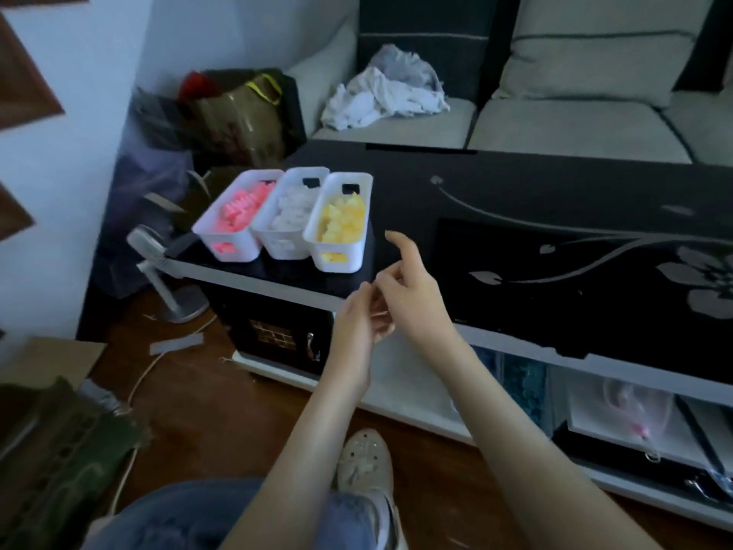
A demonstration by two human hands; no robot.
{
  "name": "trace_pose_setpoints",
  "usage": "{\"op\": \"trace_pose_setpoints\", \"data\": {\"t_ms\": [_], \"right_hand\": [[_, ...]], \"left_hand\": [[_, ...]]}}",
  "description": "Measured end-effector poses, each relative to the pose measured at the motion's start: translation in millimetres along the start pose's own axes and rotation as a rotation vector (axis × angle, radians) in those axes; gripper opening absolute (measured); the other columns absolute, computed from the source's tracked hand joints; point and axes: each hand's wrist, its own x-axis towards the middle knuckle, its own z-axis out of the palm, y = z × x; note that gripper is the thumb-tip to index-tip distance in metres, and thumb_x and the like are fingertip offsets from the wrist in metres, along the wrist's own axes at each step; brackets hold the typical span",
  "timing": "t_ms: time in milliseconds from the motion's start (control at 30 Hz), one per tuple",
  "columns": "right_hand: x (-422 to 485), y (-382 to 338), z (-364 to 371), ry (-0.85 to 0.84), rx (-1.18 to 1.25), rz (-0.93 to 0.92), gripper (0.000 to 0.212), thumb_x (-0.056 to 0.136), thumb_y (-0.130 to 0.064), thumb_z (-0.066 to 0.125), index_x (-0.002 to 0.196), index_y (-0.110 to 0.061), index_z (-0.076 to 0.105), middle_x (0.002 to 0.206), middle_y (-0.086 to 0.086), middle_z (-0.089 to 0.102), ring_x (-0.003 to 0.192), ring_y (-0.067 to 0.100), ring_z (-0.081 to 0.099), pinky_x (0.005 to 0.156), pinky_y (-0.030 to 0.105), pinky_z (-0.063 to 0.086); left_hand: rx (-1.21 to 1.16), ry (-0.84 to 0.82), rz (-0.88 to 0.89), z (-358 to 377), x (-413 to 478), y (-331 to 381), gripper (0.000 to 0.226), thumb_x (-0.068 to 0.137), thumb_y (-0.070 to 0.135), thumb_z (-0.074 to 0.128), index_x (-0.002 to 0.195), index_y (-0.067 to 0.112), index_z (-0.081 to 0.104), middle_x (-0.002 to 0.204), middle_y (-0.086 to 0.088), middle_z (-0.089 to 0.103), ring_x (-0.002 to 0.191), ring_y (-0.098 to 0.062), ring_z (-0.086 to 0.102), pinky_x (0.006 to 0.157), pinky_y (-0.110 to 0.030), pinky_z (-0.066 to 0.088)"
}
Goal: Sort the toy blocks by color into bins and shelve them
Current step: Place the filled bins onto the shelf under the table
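Note:
Three white bins stand side by side at the left end of the black table (pixel 496 184). The left bin (pixel 228 238) holds pink blocks (pixel 242 210), the middle bin (pixel 283 242) white blocks (pixel 291 210), the right bin (pixel 341 258) yellow blocks (pixel 344 222). Both hands hover just right of and nearer than the yellow bin, over the table's front edge, holding nothing. My left hand (pixel 359 317) has relaxed, loosely bent fingers. My right hand (pixel 412 283) has its index finger stretched out toward the table and the other fingers loosely curled. The hands are close together.
A sofa (pixel 575 113) with crumpled cloth (pixel 386 93) lies behind the table. Bags (pixel 234 113) are piled at the back left. A small fan (pixel 158 267) stands on the floor left of the table. Lower shelves (pixel 595 402) hold clutter. Cardboard (pixel 43 363) and cables lie on the wooden floor.

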Motion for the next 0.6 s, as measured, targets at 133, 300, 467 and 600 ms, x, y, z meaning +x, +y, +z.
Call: {"op": "trace_pose_setpoints", "data": {"t_ms": [133, 300, 467, 600], "right_hand": [[36, -2, 19, -0.159, -0.139, 0.009, 0.064, 0.092, -0.011, 0.041, 0.148, -0.033, 0.021, 0.073, 0.003, 0.05, 0.067, 0.012, 0.051, 0.065, 0.021, 0.045], [58, 4, 37, -0.155, -0.433, -0.015, 0.043, 0.095, -0.011, 0.038, 0.137, -0.011, 0.037, 0.11, 0.01, 0.051, 0.089, 0.022, 0.053, 0.071, 0.028, 0.042], [46, 9, 25, -0.015, -0.295, -0.039, 0.022, 0.096, -0.021, 0.044, 0.079, -0.008, 0.048, 0.075, 0.002, 0.046, 0.062, 0.012, 0.04, 0.051, 0.02, 0.03], [16, 16, -8, 0.16, -0.213, -0.109, 0.038, 0.096, -0.024, 0.047, 0.061, -0.01, 0.04, 0.062, -0.001, 0.039, 0.055, 0.008, 0.035, 0.049, 0.016, 0.028]], "left_hand": [[0.122, 0.087, -0.113, -16, 5, 19, 0.029, 0.097, 0.008, 0.04, 0.071, 0.008, 0.054, 0.066, -0.005, 0.051, 0.056, -0.014, 0.046, 0.053, -0.022, 0.032], [0.165, 0.123, -0.251, -23, 1, 15, 0.021, 0.1, 0.015, 0.036, 0.088, 0.015, 0.054, 0.074, -0.004, 0.054, 0.063, -0.013, 0.05, 0.06, -0.02, 0.04], [0.106, 0.216, -0.364, -30, -2, 5, 0.031, 0.103, 0.026, 0.033, 0.114, 0.007, 0.056, 0.067, -0.002, 0.043, 0.056, -0.011, 0.036, 0.054, -0.021, 0.033], [0.048, 0.314, -0.199, -25, 5, 0, 0.051, 0.092, 0.054, 0.042, 0.123, 0.014, 0.052, 0.099, -0.017, 0.059, 0.092, -0.028, 0.06, 0.087, -0.037, 0.05]]}}
